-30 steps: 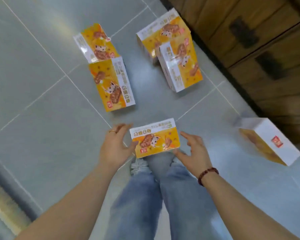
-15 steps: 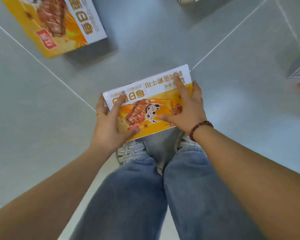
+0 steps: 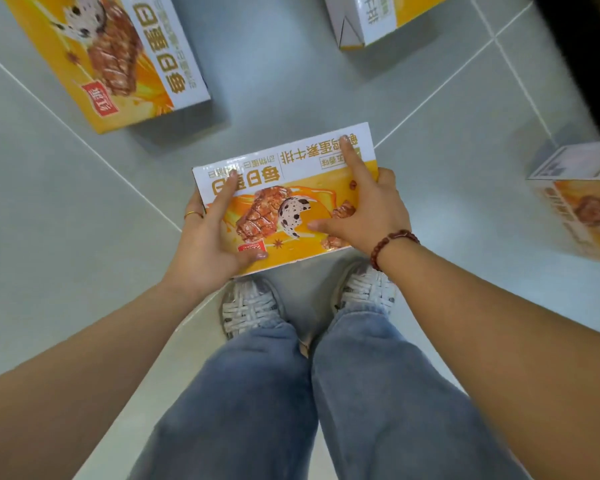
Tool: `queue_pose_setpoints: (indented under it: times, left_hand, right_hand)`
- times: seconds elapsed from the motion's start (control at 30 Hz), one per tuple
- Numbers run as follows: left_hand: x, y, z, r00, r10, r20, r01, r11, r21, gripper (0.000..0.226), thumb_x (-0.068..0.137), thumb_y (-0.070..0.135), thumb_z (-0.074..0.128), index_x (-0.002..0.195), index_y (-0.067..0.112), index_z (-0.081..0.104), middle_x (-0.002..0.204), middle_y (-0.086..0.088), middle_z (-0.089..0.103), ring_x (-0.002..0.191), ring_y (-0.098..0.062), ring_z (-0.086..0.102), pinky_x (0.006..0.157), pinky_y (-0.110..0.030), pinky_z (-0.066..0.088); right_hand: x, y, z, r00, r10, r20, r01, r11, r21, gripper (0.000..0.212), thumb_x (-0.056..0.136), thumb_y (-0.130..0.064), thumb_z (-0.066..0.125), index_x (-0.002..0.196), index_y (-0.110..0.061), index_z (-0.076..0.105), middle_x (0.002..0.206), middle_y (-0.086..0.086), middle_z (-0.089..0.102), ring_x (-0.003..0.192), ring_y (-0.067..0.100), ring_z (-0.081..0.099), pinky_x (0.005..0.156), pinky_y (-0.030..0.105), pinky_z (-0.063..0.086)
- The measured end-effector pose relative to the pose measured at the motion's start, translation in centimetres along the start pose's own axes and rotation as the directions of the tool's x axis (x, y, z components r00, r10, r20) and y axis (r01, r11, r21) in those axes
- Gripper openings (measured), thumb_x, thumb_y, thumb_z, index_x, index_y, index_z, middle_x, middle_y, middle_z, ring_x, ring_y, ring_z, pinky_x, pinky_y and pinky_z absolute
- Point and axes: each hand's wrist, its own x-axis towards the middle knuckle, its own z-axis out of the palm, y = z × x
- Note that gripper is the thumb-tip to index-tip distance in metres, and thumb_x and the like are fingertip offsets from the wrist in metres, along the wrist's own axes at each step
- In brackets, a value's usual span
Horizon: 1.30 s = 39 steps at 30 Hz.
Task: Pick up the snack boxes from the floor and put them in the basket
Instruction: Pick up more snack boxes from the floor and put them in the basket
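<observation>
Gripping a snack box (image 3: 288, 199) at centre frame, above the shoes (image 3: 250, 311), a person's left hand (image 3: 207, 244) clamps its left end and right hand (image 3: 364, 216) its right end, thumbs and fingers pressed on the top face. Upper-left box (image 3: 111, 53), top box (image 3: 371, 19) and right-edge box (image 3: 582, 202) lie on the tiled floor (image 3: 66, 237).

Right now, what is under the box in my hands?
Grey floor tiles show around the box, and two shoes sit by its near edge. Whatever lies straight beneath the box is covered.

Upside-down "每日蛋白" on held snack box (image 3: 291, 181), same on upper-left box (image 3: 118, 64)
</observation>
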Motion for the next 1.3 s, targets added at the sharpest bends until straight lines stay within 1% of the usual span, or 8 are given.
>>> queue_pose_setpoints:
  times: [0.17, 0.3, 0.43, 0.53, 0.67, 0.8, 1.07, 1.3]
  left_hand:
    - [-2.3, 7.2, -6.8, 0.99, 0.13, -0.063, -0.129, 0.991, 0.02, 0.108, 0.058, 0.019, 0.087, 0.143, 0.038, 0.023, 0.15, -0.007, 0.018, 0.139, -0.018, 0.021, 0.112, -0.025, 0.019]
    - [-7.1, 15.2, -14.5, 0.965, 0.227, -0.129, -0.219, 0.973, 0.075, 0.107, 0.058, 0.023, 0.086, 0.139, 0.045, 0.02, 0.154, -0.003, 0.014, 0.14, -0.019, 0.016, 0.111, -0.025, 0.016]
    - [-15.6, 22.5, -22.1, 0.945, 0.252, -0.209, -0.235, 0.967, 0.101, 0.105, 0.059, 0.023, 0.086, 0.141, 0.043, 0.024, 0.153, -0.003, 0.015, 0.138, -0.02, 0.02, 0.112, -0.03, 0.02]
    - [-23.1, 27.2, -27.0, 0.925, 0.285, -0.251, -0.266, 0.958, 0.106, 0.104, 0.059, 0.021, 0.086, 0.14, 0.044, 0.024, 0.154, -0.002, 0.014, 0.136, -0.018, 0.02, 0.11, -0.03, 0.02]
    - [-31.6, 31.6, -32.6, 0.885, 0.35, -0.307, -0.324, 0.937, 0.135, 0.105, 0.059, 0.019, 0.086, 0.135, 0.051, 0.02, 0.153, 0.0, 0.016, 0.137, -0.016, 0.022, 0.108, -0.039, 0.032]
    - [-38.0, 34.0, -36.0, 0.835, 0.382, -0.396, -0.332, 0.924, 0.19, 0.103, 0.06, 0.02, 0.086, 0.134, 0.051, 0.021, 0.153, -0.002, 0.016, 0.138, -0.02, 0.02, 0.109, -0.038, 0.028]
    - [-44.8, 37.4, -40.4, 0.67, 0.435, -0.602, -0.366, 0.899, 0.242, 0.102, 0.058, 0.022, 0.087, 0.134, 0.052, 0.026, 0.152, 0.002, 0.018, 0.136, -0.016, 0.027, 0.106, -0.028, 0.027]
    - [-47.7, 42.0, -40.7, 0.515, 0.336, -0.789, -0.321, 0.929, 0.186, 0.101, 0.059, 0.019, 0.086, 0.132, 0.053, 0.025, 0.151, 0.001, 0.02, 0.138, -0.012, 0.024, 0.11, -0.024, 0.021]
  right_hand:
    - [-4.1, -5.5, -8.2, 0.994, -0.054, -0.094, 0.057, 0.998, 0.031, 0.12, 0.051, -0.057, 0.082, 0.138, -0.058, 0.0, 0.129, 0.007, 0.033, 0.115, 0.029, 0.05, 0.093, 0.047, 0.048]
    - [-9.7, -11.5, -16.7, 0.979, -0.125, -0.161, 0.14, 0.987, 0.081, 0.116, 0.055, -0.053, 0.083, 0.14, -0.055, 0.005, 0.12, 0.002, 0.035, 0.114, 0.024, 0.048, 0.097, 0.042, 0.045]
    - [-18.4, -17.8, -24.5, 0.953, -0.217, -0.211, 0.245, 0.962, 0.12, 0.114, 0.058, -0.046, 0.084, 0.143, -0.051, 0.008, 0.128, 0.003, 0.033, 0.118, 0.021, 0.047, 0.1, 0.039, 0.04]
    - [-25.8, -22.0, -29.3, 0.938, -0.265, -0.223, 0.291, 0.952, 0.093, 0.114, 0.058, -0.049, 0.082, 0.141, -0.055, 0.004, 0.139, 0.007, 0.028, 0.124, 0.024, 0.044, 0.102, 0.044, 0.042]
    - [-34.2, -26.5, -34.1, 0.911, -0.33, -0.249, 0.362, 0.928, 0.093, 0.112, 0.061, -0.046, 0.082, 0.141, -0.055, 0.003, 0.133, 0.003, 0.03, 0.122, 0.023, 0.044, 0.101, 0.043, 0.043]
    - [-40.2, -29.9, -37.1, 0.859, -0.42, -0.293, 0.453, 0.89, 0.052, 0.112, 0.06, -0.048, 0.082, 0.139, -0.057, 0.003, 0.134, 0.001, 0.03, 0.123, 0.021, 0.045, 0.099, 0.042, 0.044]
    - [-44.8, -35.4, -43.0, 0.724, -0.613, -0.317, 0.633, 0.773, -0.049, 0.111, 0.058, -0.054, 0.08, 0.138, -0.059, 0.003, 0.13, -0.001, 0.035, 0.116, 0.018, 0.047, 0.095, 0.035, 0.044]
    - [-45.0, -39.4, -49.0, 0.529, -0.815, -0.237, 0.812, 0.567, -0.138, 0.109, 0.06, -0.052, 0.079, 0.14, -0.055, 0.005, 0.127, 0.001, 0.037, 0.111, 0.018, 0.049, 0.092, 0.034, 0.044]
